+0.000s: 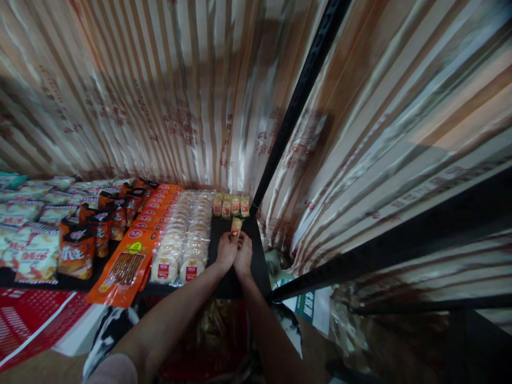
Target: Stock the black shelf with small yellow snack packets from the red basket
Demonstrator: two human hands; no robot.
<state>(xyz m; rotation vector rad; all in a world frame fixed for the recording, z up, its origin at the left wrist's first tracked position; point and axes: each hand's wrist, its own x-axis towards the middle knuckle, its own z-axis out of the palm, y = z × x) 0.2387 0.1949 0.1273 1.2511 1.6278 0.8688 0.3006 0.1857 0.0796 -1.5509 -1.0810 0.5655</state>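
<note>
Both my hands meet over the right end of a black shelf (221,231). Between their fingertips they grip one small yellow snack packet (236,227), held upright. My left hand (227,249) has its fingers closed at the packet's lower left. On the other side, my right hand (243,253) pinches its lower right. Just behind stands a row of several matching yellow packets (226,206) along the shelf's back edge. Left of my hands lie two columns of clear-wrapped round rice crackers (194,242) with red labels.
Orange bags of brown sticks (127,262), orange-black snack bags (77,249) and white snack bags (37,253) fill the shelf leftward. A black post (282,144) rises at the back right corner. A red basket (34,320) sits below left. Striped sheeting (168,96) hangs behind.
</note>
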